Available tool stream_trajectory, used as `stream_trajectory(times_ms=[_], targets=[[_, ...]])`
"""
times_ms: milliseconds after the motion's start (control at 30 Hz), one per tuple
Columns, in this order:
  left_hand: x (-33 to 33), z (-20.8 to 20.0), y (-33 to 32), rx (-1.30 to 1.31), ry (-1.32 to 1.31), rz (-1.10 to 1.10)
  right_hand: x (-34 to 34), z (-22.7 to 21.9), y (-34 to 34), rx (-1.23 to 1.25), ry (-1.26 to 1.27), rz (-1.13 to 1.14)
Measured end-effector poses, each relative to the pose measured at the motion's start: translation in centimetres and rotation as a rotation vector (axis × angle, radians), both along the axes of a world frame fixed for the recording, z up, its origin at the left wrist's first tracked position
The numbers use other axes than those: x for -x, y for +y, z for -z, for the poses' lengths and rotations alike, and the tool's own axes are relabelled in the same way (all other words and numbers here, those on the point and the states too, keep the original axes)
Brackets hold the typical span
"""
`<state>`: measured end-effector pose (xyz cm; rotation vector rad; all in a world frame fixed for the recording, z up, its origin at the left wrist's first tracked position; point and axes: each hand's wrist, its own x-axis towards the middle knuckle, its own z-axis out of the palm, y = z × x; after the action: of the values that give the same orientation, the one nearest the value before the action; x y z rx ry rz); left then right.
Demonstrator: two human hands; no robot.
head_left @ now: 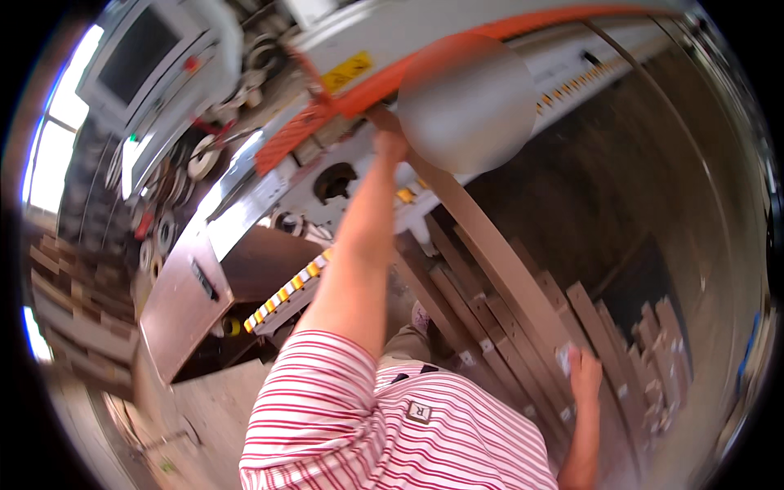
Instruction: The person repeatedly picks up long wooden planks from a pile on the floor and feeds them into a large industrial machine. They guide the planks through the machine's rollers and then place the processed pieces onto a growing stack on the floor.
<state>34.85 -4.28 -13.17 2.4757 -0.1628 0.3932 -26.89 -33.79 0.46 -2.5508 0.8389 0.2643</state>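
Brown board, one, long and narrow: lying aslant, its far end reaching over the near edge of the bed beneath the orange guard, its near end standing out well past that edge. Whether the underside is touching the bed, the view is not showing.

Left hand, bare: resting against the board's left edge near the far end; fingers partly hidden, so whether they are clenching or only steadying cannot be told.

Right hand, bare: grasping the right edge at the near end, fingers bending in beside a white label.

Handling, as judged: looking stiff and flat-faced, probably wood-based; moderately heavy for its length, with the overhanging end tending to dip. Smooth faces may be slipping under a light touch; corners and edges are likely chipping if knocked. Best hold: both long edges, one hand near each end, palm supporting the overhang, fingers staying off the label.

Adjacent stock: similar strips, several, lying side by side below the board, some bearing white labels. Yellow rollers: lining the bed's far right stretch.
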Motion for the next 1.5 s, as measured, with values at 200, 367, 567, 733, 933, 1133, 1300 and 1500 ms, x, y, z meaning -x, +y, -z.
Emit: stream_trajectory(times_ms=[200, 367, 567, 733, 933, 1133, 1300, 1500], targets=[[10.0, -4.9, 1.3, -0.079, -0.234, 0.288, -0.4, 1.6, 5.0, 0.269, -0.613, 0.148], [18.1, -6.9, 9.5, -0.263, -0.074, 0.457, 2.6, 14.7, 9.9, -0.061, -0.245, 0.077], [21.4, -8.3, 9.8, -0.151, 0.144, 0.389, -0.7, 26.2, 9.3, 0.047, -0.04, 0.079], [21.0, -8.3, 9.2, -0.156, 0.166, 0.374, -3.5, 32.0, 7.8, 0.312, 0.065, 0.068], [20.5, -7.6, 10.1, -0.185, 0.145, 0.352, -4.7, 28.3, 6.5, 0.172, 0.182, -0.011], [21.9, -7.7, 9.9, -0.126, 0.043, 0.408, -5.3, 15.5, 8.7, -0.113, -0.079, -0.116], [35.9, -7.7, 5.3, 0.712, 0.752, 0.567, -8.0, 4.7, 12.0, -0.152, -0.517, -0.181], [41.6, -9.6, 0.9, 1.233, 1.298, 0.532, -10.2, 1.9, 15.4, -0.197, -0.75, -0.259]])
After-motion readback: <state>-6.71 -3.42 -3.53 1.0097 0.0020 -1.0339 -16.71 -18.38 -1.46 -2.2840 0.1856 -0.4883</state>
